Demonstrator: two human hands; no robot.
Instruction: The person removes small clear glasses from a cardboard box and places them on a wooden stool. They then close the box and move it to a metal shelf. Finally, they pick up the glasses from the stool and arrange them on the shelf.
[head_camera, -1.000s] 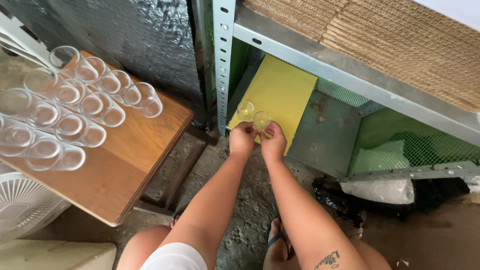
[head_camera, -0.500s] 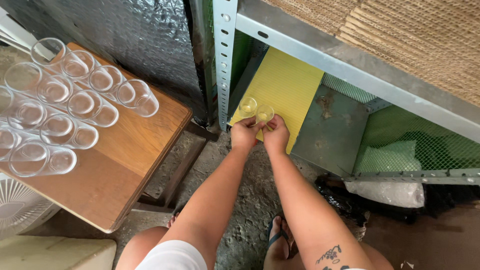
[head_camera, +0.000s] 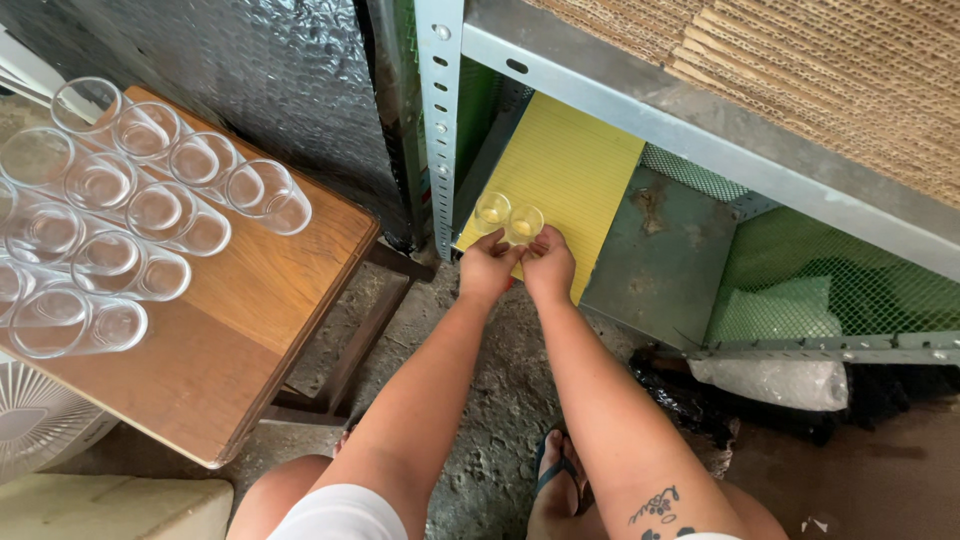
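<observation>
Both my hands reach down to the bottom of a metal shelf. My left hand (head_camera: 487, 266) grips a small clear glass (head_camera: 491, 211) and my right hand (head_camera: 548, 266) grips a second clear glass (head_camera: 524, 223) right beside it. The two glasses touch each other and sit upright over a yellow corrugated sheet (head_camera: 565, 178) lying at the shelf's bottom. I cannot tell if the glasses rest on the sheet or hang just above it.
A wooden table (head_camera: 245, 330) at left carries several clear glasses (head_camera: 130, 215). A grey metal shelf upright (head_camera: 438, 120) and beam (head_camera: 700, 120) frame the opening; cardboard (head_camera: 800, 60) is stacked above. Green mesh (head_camera: 850, 280), a plastic bag (head_camera: 775, 380) and a white fan (head_camera: 35, 430) lie around.
The view has shifted, so the table and shelf sit differently in the frame. My hands stay together at the yellow sheet, still holding the two glasses.
</observation>
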